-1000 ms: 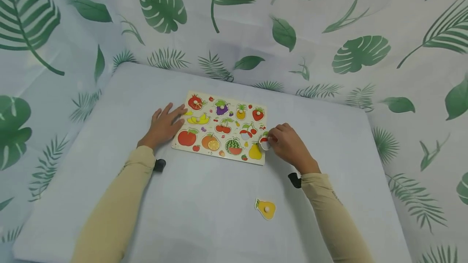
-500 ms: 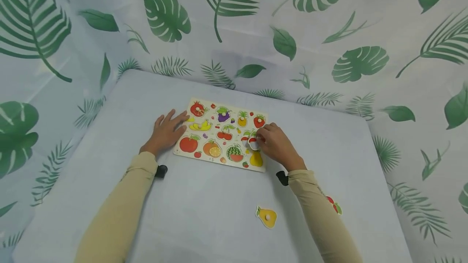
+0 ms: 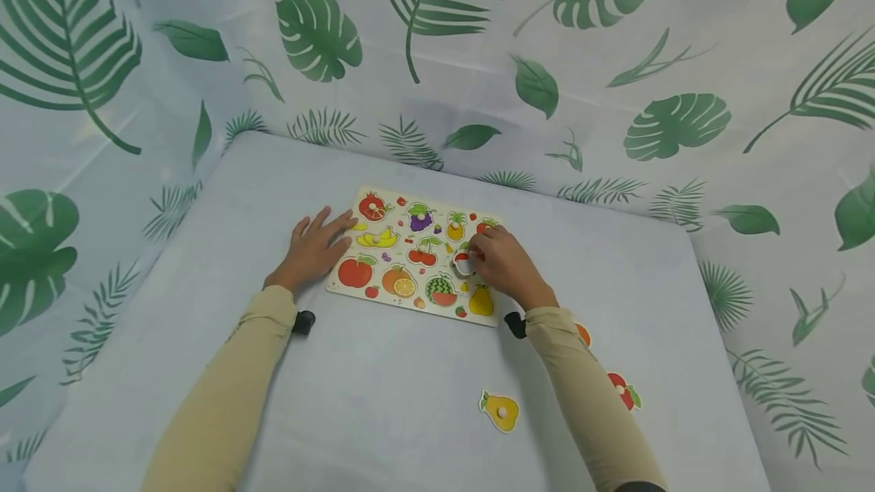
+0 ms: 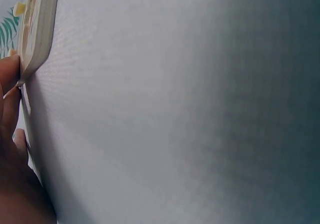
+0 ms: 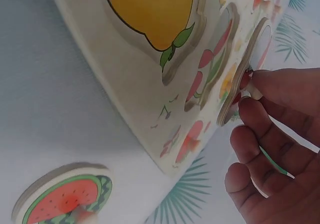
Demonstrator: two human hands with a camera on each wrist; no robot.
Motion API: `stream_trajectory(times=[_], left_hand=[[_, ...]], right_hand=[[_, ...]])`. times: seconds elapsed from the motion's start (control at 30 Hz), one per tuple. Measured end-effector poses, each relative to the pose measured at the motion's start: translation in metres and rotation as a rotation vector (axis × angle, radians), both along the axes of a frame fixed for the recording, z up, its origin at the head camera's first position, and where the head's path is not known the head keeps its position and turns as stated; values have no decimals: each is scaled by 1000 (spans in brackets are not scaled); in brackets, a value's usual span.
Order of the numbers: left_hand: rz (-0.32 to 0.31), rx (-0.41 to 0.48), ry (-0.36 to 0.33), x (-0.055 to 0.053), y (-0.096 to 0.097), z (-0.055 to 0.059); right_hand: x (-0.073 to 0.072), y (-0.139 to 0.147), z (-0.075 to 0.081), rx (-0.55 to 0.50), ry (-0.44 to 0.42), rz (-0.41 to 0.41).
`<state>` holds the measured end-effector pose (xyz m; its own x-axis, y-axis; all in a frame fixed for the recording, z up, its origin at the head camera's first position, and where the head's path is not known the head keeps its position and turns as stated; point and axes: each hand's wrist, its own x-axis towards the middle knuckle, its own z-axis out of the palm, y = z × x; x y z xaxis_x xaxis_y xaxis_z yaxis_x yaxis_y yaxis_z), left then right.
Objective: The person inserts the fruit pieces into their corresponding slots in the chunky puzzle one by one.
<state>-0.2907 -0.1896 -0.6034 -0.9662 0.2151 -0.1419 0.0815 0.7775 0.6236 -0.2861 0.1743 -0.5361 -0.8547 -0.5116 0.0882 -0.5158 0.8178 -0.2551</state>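
Note:
A wooden fruit puzzle board (image 3: 437, 308) lies on the table. My left hand (image 3: 309, 257) rests at its left edge with fingers spread, the fingertips on the board; in the left wrist view, fingers (image 4: 9, 72) touch the board's edge (image 4: 44, 28). With thumb and index finger, my right hand (image 3: 507, 268) pinches a red, white and green puzzle piece (image 3: 462, 263) by its knob, over the board's right side. Seen from the right wrist, this piece (image 5: 260, 48) stands tilted, above the board, near a recess with a cherry picture (image 5: 210, 63). The other right fingers are loosely bent.
A pear piece (image 3: 502, 412) lies on the near part of the table. Beside the right sleeve are a red piece with a green leaf (image 3: 622, 391) and a partly hidden orange piece (image 3: 583, 335). The right wrist view shows a watermelon piece (image 5: 65, 199). Leaf-patterned cloth (image 3: 437, 44) hangs behind.
My right hand has moved left with the puzzle piece, from beyond the board's right edge to over the board. Loose pieces by the right sleeve have come into view. The left hand stays on the board.

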Motion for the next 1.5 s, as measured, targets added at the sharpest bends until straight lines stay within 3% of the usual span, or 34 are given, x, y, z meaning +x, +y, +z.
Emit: stream_trajectory(times=[0.43, 1.17, 1.5], left_hand=[[-18, -12, -9, 0, 0, 2], [-8, 5, -29, 1, 1, 13], [-16, 2, -28, 1, -2, 8]], right_hand=[[-5, -1, -9, 20, -27, 26], [-4, -1, -15, 23, -89, -53], [0, 0, -17, -2, -110, -63]])
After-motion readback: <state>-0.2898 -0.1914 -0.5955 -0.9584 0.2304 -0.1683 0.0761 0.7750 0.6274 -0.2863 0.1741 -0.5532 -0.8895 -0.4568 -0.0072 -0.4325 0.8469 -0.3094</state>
